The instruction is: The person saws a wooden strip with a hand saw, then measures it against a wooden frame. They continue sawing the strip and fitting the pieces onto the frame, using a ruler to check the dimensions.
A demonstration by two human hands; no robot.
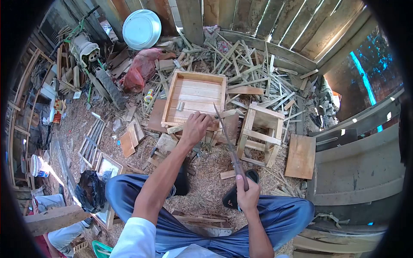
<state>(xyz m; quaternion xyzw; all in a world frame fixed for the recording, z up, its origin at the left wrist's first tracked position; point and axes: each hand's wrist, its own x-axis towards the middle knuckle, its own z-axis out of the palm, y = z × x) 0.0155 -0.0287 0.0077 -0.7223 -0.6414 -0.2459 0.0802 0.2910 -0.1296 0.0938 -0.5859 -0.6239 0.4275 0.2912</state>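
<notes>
Right hand point(248, 196) grips saw point(235, 161), blade just right of left hand point(197, 127), which clasps wood strip point(175, 129) beneath it. Clean sawing wants strip pinned firm, strokes straight.

Wood shavings blanket the dirt-coloured floor point(206, 165). Directly on it, toward twelve to one o'clock, sprawls a heap of narrow wooden offcuts point(269, 81). A wooden stool frame point(259, 139) stands at three o'clock; at nine lie scrap boards point(129, 139) and, farther out, a slatted wooden rack point(92, 139).
</notes>
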